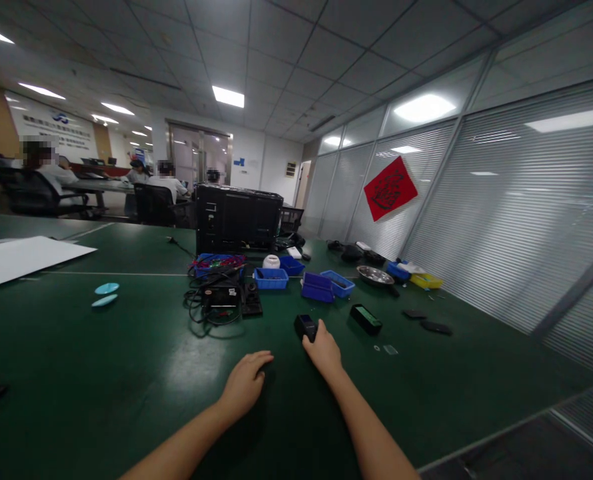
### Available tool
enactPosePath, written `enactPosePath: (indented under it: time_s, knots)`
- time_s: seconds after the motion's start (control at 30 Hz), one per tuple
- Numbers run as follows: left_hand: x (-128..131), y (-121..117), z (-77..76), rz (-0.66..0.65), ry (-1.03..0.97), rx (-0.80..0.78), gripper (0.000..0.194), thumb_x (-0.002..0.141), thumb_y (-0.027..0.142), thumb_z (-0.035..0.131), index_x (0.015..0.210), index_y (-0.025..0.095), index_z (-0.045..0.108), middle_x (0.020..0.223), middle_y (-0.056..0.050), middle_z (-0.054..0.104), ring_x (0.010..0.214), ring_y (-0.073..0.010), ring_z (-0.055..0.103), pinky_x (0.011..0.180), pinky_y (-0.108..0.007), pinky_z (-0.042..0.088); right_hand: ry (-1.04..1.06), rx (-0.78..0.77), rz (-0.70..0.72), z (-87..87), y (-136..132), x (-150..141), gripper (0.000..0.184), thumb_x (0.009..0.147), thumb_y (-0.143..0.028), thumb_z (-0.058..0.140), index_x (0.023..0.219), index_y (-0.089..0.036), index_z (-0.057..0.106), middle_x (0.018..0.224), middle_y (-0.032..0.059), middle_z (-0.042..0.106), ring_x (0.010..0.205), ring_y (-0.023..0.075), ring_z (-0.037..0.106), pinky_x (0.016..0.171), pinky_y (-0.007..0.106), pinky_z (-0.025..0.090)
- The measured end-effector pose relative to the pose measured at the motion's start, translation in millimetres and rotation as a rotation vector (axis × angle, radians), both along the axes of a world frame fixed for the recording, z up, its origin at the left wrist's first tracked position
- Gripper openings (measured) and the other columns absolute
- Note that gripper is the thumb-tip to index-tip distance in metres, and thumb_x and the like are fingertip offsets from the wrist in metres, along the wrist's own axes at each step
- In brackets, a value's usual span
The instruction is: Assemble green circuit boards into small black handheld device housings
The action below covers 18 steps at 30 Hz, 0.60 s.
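Observation:
My right hand (323,349) grips the near right side of a small black boxy device (304,325) with a dark face on top, at the middle of the green table. To its left, my left hand (245,385) is just over or on the tabletop, fingers stretched out and holding nothing. A black box with a green screen-like face (366,319) lies right of my right hand. Near it are a small clear flat piece (390,349) and a small pale ring (376,348).
Beyond my hands are a black power unit (220,296) with tangled cables, blue bins (271,279), a white ball-like item (271,262) and a large black case (239,217). A metal bowl (375,275) and yellow tray (426,281) stand right; pale blue pieces (105,301) lie left. People sit behind.

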State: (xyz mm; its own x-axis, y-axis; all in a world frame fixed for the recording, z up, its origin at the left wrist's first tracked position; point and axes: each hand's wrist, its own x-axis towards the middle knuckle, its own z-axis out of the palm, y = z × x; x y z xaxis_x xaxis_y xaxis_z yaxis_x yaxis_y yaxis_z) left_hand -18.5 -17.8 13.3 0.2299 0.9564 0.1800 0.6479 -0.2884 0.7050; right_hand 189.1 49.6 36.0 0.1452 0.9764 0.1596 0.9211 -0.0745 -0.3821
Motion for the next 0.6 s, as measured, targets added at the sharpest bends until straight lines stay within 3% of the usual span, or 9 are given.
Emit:
enactPosePath:
  time_s: [0.27, 0.47, 0.6]
  knots:
    - [-1.5, 2.8, -7.0, -0.012, 0.000, 0.024, 0.045, 0.069, 0.010, 0.042, 0.107, 0.025, 0.060, 0.120, 0.002, 0.056, 0.113, -0.0148, 0.047, 0.101, -0.030, 0.032, -0.016, 0.004, -0.035, -4.1, 10.0, 23.7, 0.049, 0.071, -0.042, 0.051, 0.110, -0.013, 0.048, 0.107, 0.0153, 0.055, 0.096, 0.0268, 0.054, 0.072, 0.033, 0.044]
    - [-2.7, 3.5, -8.0, -0.034, 0.003, 0.039, 0.045, 0.069, 0.009, 0.040, 0.106, 0.025, 0.060, 0.118, 0.002, 0.057, 0.112, -0.0142, 0.048, 0.100, -0.029, 0.032, 0.034, -0.022, -0.048, 4.0, 6.6, 22.9, 0.046, 0.072, -0.044, 0.049, 0.106, -0.013, 0.049, 0.104, 0.0151, 0.055, 0.093, 0.0255, 0.054, 0.067, 0.031, 0.043]
    - [-3.5, 3.5, -7.9, -0.043, -0.004, 0.036, 0.044, 0.069, 0.010, 0.040, 0.105, 0.025, 0.061, 0.118, 0.001, 0.057, 0.112, -0.0145, 0.048, 0.100, -0.029, 0.033, 0.078, 0.039, -0.087, 13.8, 3.9, 26.5, 0.045, 0.073, -0.046, 0.046, 0.107, -0.016, 0.048, 0.105, 0.0125, 0.055, 0.092, 0.0254, 0.055, 0.066, 0.031, 0.042]
